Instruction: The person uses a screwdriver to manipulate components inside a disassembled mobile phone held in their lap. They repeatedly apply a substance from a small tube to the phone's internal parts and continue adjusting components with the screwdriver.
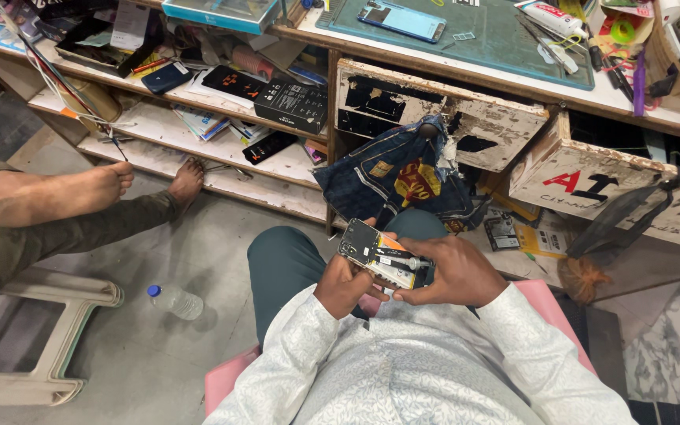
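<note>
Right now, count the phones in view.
2 clear ones: an opened phone held between the left hand and right hand, and a blue phone on the green mat. The cluttered shelves may hide more.

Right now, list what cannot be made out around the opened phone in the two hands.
1. Head view: the right hand covers the lower end of the opened phone with its back removed.
2. The thin dark tool: its tip is too small to tell.
3. The left hand: its fingers under the phone are hidden.
</note>
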